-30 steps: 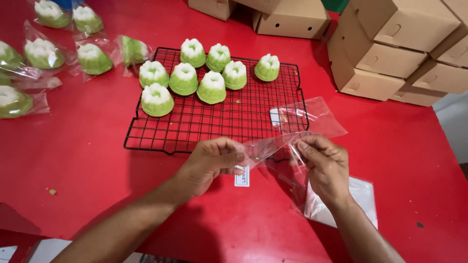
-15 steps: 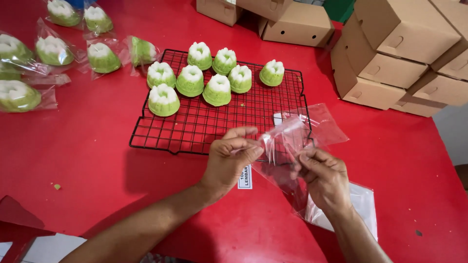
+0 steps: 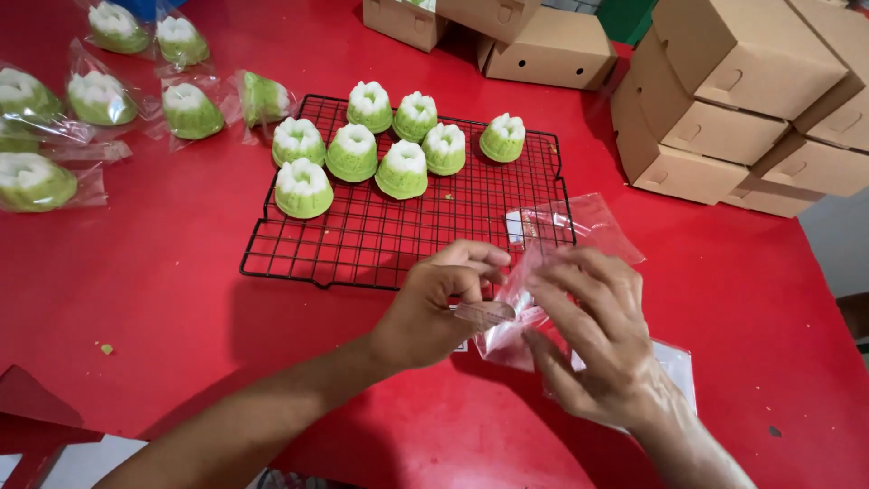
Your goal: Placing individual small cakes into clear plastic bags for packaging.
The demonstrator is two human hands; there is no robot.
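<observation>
A clear plastic bag (image 3: 511, 312) is pinched between the fingers of the left hand (image 3: 434, 308) and the right hand (image 3: 593, 344), just in front of the black wire rack (image 3: 380, 240) on the red table (image 3: 181, 299). Seven green and white cakes (image 3: 403, 169) are set on the rack. Bagged cakes (image 3: 100, 98) are laid at the far left, and cardboard boxes (image 3: 724, 100) are stacked to the right.
</observation>
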